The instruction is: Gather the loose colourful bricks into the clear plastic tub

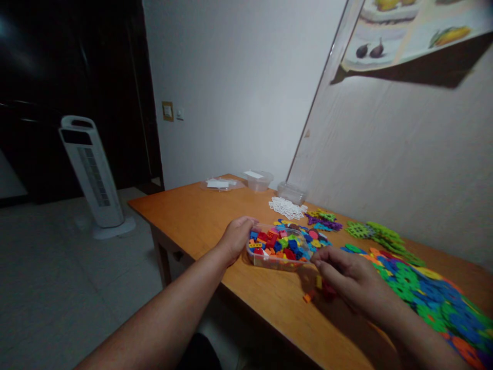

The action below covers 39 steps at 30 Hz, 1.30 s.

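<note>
A clear plastic container [265, 263] full of small coloured building bricks [272, 240] sits on the table near its front edge. My left hand [238, 237] is closed around the container's left end, thumb side at the rim. At the opposite corner, my right hand [341, 270] has thumb and fingers pinched together beside the rim; what lies between them, if anything, is hidden. Under the right hand lie a few loose bricks: an orange brick [308, 297], a yellow brick [319, 281] and a red piece partly in shadow.
Flat flower-shaped pieces [412, 280] are heaped on the right of the wooden table [185, 221]. White lattice pieces [288, 208], green pieces [385, 236] and purple pieces [325, 222] lie along the wall. Clear tubs [259, 182] stand behind. A white tower fan [92, 174] stands on the floor.
</note>
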### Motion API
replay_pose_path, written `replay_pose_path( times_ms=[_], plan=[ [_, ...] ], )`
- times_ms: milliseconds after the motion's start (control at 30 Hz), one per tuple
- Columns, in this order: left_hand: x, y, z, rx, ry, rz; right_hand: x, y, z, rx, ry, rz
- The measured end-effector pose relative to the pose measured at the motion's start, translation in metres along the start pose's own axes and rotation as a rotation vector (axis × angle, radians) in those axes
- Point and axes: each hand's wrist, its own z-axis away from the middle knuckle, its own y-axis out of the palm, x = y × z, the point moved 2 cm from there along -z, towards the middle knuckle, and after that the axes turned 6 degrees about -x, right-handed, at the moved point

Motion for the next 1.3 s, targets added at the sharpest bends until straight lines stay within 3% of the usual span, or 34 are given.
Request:
replay_pose_path(
  times_ms=[67, 167, 367, 533, 600, 800, 900, 1033, 1133, 1300],
  plan=[
    [0.000, 0.000, 0.000, -0.006, -0.001, 0.004, 0.000, 0.000, 0.009, 0.165, 0.033, -0.019],
    [0.000, 0.000, 0.000, -0.011, -0.018, 0.012, 0.002, 0.006, 0.018, 0.274, 0.068, 0.079],
    [0.002, -0.001, -0.001, -0.016, -0.041, -0.009, 0.015, 0.020, 0.020, 0.262, 0.029, 0.364],
    [0.000, 0.000, 0.000, -0.020, -0.059, -0.009, 0.013, 0.015, 0.020, 0.262, 0.029, 0.165],
    [-0.001, 0.001, 0.001, -0.014, -0.048, -0.006, 0.010, 0.013, 0.015, 0.211, 0.014, 0.001],
    [-0.003, 0.002, 0.005, 0.003, -0.032, 0.027, 0.010, 0.016, -0.006, -0.187, -0.045, -0.145],
    [-0.002, 0.003, 0.004, 0.012, -0.044, 0.036, 0.006, 0.016, -0.010, -0.248, -0.073, -0.174],
    [0.001, 0.002, 0.001, 0.013, -0.026, 0.021, -0.012, -0.002, -0.007, -0.295, -0.007, -0.083],
    [0.005, 0.001, -0.001, 0.010, -0.023, 0.025, -0.024, -0.018, -0.002, -0.228, 0.016, 0.108],
    [0.004, 0.001, -0.001, 0.016, -0.021, 0.028, -0.023, -0.019, 0.004, 0.045, -0.052, 0.411]
  ],
)
